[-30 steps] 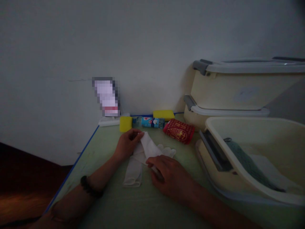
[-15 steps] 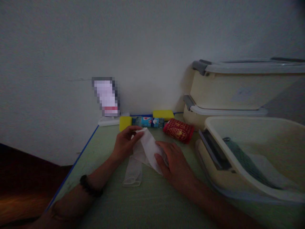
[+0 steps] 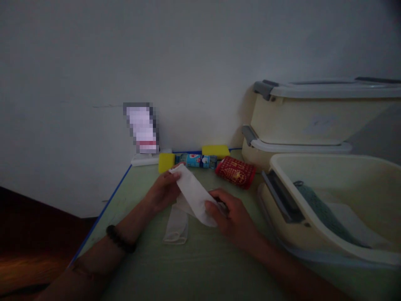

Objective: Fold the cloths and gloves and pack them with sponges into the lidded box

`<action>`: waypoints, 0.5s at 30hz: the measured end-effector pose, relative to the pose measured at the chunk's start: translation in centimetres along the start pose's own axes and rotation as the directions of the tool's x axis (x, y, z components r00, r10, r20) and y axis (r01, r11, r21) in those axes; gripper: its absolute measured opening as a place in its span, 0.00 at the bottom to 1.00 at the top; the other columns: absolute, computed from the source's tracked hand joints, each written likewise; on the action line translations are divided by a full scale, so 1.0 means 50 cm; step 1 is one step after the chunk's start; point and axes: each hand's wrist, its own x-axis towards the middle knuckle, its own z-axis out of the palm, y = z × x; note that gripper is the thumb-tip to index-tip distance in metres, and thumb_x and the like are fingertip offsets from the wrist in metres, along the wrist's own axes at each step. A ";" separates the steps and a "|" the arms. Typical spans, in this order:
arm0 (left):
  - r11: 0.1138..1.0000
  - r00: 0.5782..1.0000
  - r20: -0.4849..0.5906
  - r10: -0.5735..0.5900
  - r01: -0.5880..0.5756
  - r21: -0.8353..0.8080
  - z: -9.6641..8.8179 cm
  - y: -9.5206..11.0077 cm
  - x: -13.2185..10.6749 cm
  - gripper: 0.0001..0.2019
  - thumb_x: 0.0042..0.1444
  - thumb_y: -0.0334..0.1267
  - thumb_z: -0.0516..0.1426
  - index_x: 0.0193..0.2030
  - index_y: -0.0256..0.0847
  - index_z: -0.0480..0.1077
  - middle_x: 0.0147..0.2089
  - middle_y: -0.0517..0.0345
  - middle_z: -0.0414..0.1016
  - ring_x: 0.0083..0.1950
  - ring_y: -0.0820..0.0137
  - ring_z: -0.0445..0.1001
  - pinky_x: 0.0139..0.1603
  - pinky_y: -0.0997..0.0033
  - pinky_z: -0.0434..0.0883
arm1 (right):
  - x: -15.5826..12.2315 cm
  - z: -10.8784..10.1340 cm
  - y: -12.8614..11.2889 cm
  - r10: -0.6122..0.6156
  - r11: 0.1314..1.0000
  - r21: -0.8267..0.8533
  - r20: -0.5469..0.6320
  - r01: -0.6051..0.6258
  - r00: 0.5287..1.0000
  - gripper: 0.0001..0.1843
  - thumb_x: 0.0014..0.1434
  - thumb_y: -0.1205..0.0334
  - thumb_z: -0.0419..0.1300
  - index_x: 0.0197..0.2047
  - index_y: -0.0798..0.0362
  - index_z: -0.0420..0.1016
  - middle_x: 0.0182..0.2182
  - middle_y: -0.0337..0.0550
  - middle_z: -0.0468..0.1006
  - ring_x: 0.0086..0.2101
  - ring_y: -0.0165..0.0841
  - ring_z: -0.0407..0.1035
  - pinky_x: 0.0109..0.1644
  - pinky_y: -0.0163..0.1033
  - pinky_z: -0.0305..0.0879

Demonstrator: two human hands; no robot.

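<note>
Both my hands hold a white glove (image 3: 193, 193) just above the green table (image 3: 194, 267). My left hand (image 3: 163, 190) pinches its far end near the yellow sponge. My right hand (image 3: 233, 215) is closed on its near end, fingers curled round the cloth. A second white glove (image 3: 176, 225) lies flat on the table under and in front of the first. A dark bead bracelet (image 3: 120, 239) is on my left wrist.
Along the wall stand two yellow sponges (image 3: 166, 162), a small blue-labelled bottle (image 3: 197, 160) lying on its side and a red patterned pouch (image 3: 235, 172). Stacked cream lidded bins (image 3: 313, 121) fill the right. An open cream tub (image 3: 354, 246) holds a green cloth (image 3: 322, 213).
My right hand slid from the near side of the glove up onto it and closed on its end. The glove is now lifted and stretched between both hands.
</note>
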 end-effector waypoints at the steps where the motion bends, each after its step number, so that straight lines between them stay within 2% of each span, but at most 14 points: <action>1: 0.999 0.998 0.038 -0.048 0.048 0.014 0.000 0.000 -0.003 0.19 0.36 0.31 0.65 0.39 0.35 0.69 0.30 0.59 0.74 0.31 0.72 0.73 0.35 0.75 0.71 | 0.000 -0.001 0.000 0.031 0.998 0.055 0.016 -0.032 0.999 0.09 0.57 0.59 0.52 0.38 0.55 0.68 0.29 0.39 0.71 0.28 0.28 0.63 0.30 0.33 0.58; 4: 0.990 0.988 0.086 -0.129 0.123 0.074 0.001 -0.005 -0.010 0.17 0.34 0.31 0.66 0.35 0.34 0.70 0.29 0.56 0.75 0.31 0.70 0.73 0.35 0.73 0.71 | 0.000 -0.001 0.004 0.124 0.967 0.215 0.073 -0.137 0.990 0.10 0.58 0.58 0.51 0.38 0.54 0.67 0.26 0.36 0.69 0.25 0.26 0.62 0.26 0.30 0.56; 8: 0.984 0.989 0.033 -0.142 0.137 0.118 0.006 -0.010 -0.009 0.13 0.35 0.30 0.65 0.30 0.33 0.69 0.26 0.57 0.74 0.27 0.72 0.72 0.31 0.75 0.70 | 0.003 0.003 0.010 0.209 0.885 0.384 0.178 -0.264 0.961 0.09 0.56 0.59 0.53 0.38 0.54 0.64 0.24 0.35 0.68 0.23 0.24 0.63 0.24 0.29 0.57; 12: 0.976 0.987 -0.063 -0.149 0.157 0.154 0.014 -0.011 -0.006 0.11 0.37 0.29 0.65 0.29 0.33 0.69 0.24 0.59 0.73 0.26 0.73 0.71 0.29 0.75 0.69 | 0.003 0.006 0.011 0.253 0.840 0.415 0.273 -0.351 0.928 0.09 0.56 0.59 0.53 0.39 0.54 0.62 0.22 0.34 0.70 0.19 0.25 0.64 0.20 0.30 0.58; 15: 0.974 0.984 -0.103 -0.146 0.161 0.157 0.017 -0.011 -0.005 0.11 0.37 0.28 0.64 0.29 0.34 0.68 0.24 0.60 0.72 0.25 0.73 0.71 0.28 0.75 0.69 | 0.004 0.005 0.009 0.268 0.828 0.415 0.297 -0.377 0.916 0.09 0.55 0.60 0.53 0.38 0.54 0.62 0.21 0.34 0.70 0.17 0.25 0.64 0.19 0.30 0.59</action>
